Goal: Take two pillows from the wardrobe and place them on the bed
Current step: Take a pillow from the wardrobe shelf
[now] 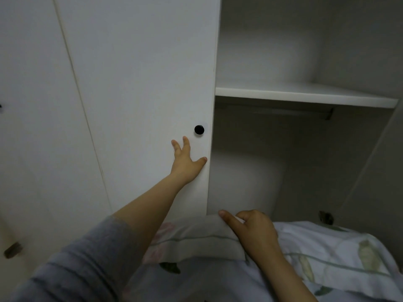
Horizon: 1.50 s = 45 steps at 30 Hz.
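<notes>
I stand before a white wardrobe whose right compartment is open. My left hand [185, 162] lies flat with spread fingers on the white wardrobe door [141, 83], just below its black knob [199, 129], thumb at the door's edge. My right hand [253, 231] grips the top edge of a pillow [196, 240] in a white case with a leaf and flower print, held low in front of me. More of the same printed fabric [340, 258] bulges to the right; I cannot tell whether it is a second pillow.
A white shelf [305, 93] crosses the open compartment, with a hanging rail [283, 111] under it. The space above and below the shelf looks bare. Another door panel [32, 105] stands to the left. A dark hinge [326, 217] shows low on the right.
</notes>
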### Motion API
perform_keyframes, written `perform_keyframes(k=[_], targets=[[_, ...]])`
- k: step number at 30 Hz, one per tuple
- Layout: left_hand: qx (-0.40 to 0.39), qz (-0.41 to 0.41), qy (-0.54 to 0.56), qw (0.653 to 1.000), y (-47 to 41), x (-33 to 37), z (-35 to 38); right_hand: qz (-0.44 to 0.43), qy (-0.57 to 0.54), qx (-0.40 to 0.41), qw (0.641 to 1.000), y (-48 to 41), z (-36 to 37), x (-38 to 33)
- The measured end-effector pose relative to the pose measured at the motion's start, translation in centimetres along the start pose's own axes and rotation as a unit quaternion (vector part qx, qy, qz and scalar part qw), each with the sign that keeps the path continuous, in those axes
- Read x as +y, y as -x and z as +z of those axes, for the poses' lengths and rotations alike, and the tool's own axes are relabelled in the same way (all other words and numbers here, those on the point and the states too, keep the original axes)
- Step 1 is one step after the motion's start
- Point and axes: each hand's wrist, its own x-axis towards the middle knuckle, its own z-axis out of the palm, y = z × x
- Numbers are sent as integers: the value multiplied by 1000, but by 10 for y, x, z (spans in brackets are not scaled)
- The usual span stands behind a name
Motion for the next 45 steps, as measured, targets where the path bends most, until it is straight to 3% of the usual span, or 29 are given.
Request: perform_keyframes(k=[5,11,22,35,40,45], targets=[[-31,7,56,998,43,-11,-25,6,-6,29,1000,17,-3,-6],[-65,40,31,997,127,-46,-39,17,-9,76,997,37,0,-22],[23,166,-119,979,167,-113,-27,88,-40,129,987,93,26,-53],[-30,172,75,982,193,-66,9,173,-46,151,972,154,-12,-21],[-47,224,31,973,207,-42,35,191,-82,174,963,182,-40,5],[-81,281,-16,956,231,-24,71,248,-135,230,931,229,-59,46]])
